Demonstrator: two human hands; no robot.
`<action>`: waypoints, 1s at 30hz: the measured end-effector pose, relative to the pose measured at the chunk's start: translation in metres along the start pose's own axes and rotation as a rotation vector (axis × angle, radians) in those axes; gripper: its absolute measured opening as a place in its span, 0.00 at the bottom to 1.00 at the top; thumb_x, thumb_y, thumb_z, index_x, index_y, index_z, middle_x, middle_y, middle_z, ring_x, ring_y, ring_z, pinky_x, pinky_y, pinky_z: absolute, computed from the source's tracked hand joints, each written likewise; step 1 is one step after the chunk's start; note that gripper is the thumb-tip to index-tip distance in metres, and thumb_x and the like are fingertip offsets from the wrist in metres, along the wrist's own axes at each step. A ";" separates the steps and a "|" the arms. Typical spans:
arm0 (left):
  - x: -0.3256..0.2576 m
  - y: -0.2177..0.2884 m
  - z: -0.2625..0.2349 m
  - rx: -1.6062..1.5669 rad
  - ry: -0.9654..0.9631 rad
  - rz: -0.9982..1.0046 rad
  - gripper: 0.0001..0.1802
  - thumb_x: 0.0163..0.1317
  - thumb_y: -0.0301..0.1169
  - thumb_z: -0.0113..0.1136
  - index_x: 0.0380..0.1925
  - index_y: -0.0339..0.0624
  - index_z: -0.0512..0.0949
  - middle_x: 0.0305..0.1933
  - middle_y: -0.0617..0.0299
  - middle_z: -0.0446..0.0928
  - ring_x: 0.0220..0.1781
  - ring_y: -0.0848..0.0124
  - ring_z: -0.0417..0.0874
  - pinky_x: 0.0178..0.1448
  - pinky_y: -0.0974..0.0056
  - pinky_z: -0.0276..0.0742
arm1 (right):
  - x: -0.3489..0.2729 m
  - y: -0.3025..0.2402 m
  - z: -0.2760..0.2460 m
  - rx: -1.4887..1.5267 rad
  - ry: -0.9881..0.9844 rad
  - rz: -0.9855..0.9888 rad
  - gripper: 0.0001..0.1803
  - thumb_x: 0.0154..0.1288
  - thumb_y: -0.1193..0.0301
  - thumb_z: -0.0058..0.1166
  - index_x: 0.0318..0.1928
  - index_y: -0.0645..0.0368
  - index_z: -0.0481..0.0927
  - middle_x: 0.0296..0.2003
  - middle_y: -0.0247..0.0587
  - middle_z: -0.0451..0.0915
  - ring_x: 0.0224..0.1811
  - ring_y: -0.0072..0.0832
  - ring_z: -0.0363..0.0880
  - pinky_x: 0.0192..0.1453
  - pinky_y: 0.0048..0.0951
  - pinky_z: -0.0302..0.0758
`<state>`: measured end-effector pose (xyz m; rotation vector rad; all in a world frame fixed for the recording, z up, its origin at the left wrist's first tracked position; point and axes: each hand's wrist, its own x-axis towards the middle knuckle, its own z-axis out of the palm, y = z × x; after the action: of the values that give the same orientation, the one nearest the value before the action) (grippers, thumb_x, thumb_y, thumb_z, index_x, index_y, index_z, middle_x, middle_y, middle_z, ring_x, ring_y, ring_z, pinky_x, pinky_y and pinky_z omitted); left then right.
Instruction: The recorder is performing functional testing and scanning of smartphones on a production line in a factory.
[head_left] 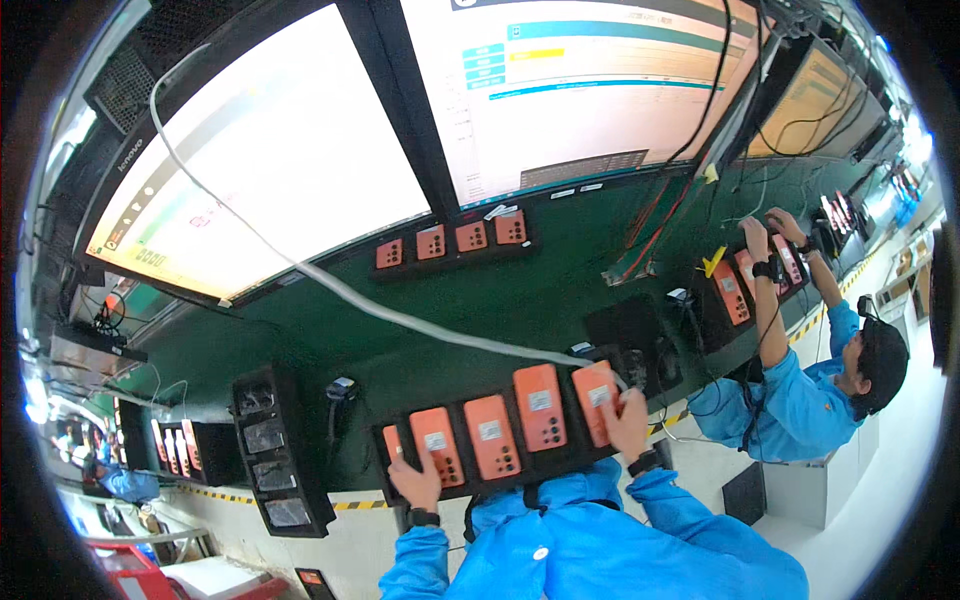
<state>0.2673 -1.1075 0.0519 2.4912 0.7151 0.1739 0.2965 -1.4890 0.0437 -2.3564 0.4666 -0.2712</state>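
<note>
In front of me is a black slotted tray (545, 462) with several coral-coloured smartphones standing in it, their backs and camera lenses facing me. My left hand (415, 484) closes round the tray's left end, over the lower part of the leftmost phone (392, 441). At the other end, my right hand (629, 430) is closed on the tray beside the rightmost phone (594, 398), its fingers overlapping that phone's edge. White labels show on the phones' backs. A thick pale cable (400, 318) crosses the view and ends close to my right fingers; whether they touch it, I cannot tell.
Two large lit monitors (270, 150) stand behind the green bench (250, 330). A smaller rack of coral phones (452, 262) sits below them. To the left is a black tray with dark pieces (283, 515). A co-worker in blue (800, 400) handles phones at the right.
</note>
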 end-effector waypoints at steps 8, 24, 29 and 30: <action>-0.022 -0.026 0.033 -0.227 -0.043 0.062 0.24 0.54 0.37 0.62 0.46 0.31 0.73 0.46 0.43 0.75 0.50 0.51 0.76 0.54 0.54 0.71 | 0.018 0.017 -0.024 -0.026 0.046 -0.139 0.15 0.60 0.66 0.57 0.37 0.64 0.68 0.52 0.59 0.66 0.61 0.57 0.58 0.64 0.51 0.55; 0.207 -0.128 -0.021 0.270 -0.280 -0.186 0.41 0.47 0.38 0.63 0.62 0.44 0.58 0.58 0.50 0.72 0.61 0.50 0.69 0.64 0.38 0.58 | -0.123 -0.206 0.117 0.729 -0.811 0.244 0.26 0.73 0.56 0.29 0.46 0.65 0.76 0.40 0.45 0.80 0.42 0.31 0.80 0.47 0.33 0.76; 0.191 -0.188 -0.017 0.067 -0.436 -0.097 0.34 0.47 0.42 0.64 0.54 0.37 0.69 0.49 0.41 0.77 0.52 0.49 0.78 0.58 0.49 0.70 | -0.135 -0.234 0.171 0.912 -0.988 0.333 0.29 0.75 0.53 0.25 0.61 0.61 0.67 0.58 0.49 0.71 0.63 0.36 0.67 0.65 0.37 0.62; 0.184 -0.204 -0.019 -0.129 -0.422 -0.134 0.24 0.47 0.39 0.62 0.43 0.35 0.75 0.38 0.42 0.80 0.41 0.51 0.83 0.45 0.53 0.77 | -0.136 -0.237 0.175 0.908 -1.018 0.388 0.32 0.75 0.51 0.24 0.68 0.60 0.58 0.66 0.47 0.62 0.71 0.36 0.54 0.73 0.38 0.49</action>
<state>0.3258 -0.8565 -0.0451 2.2415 0.6622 -0.3354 0.2886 -1.1655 0.0703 -1.2250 0.1972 0.7296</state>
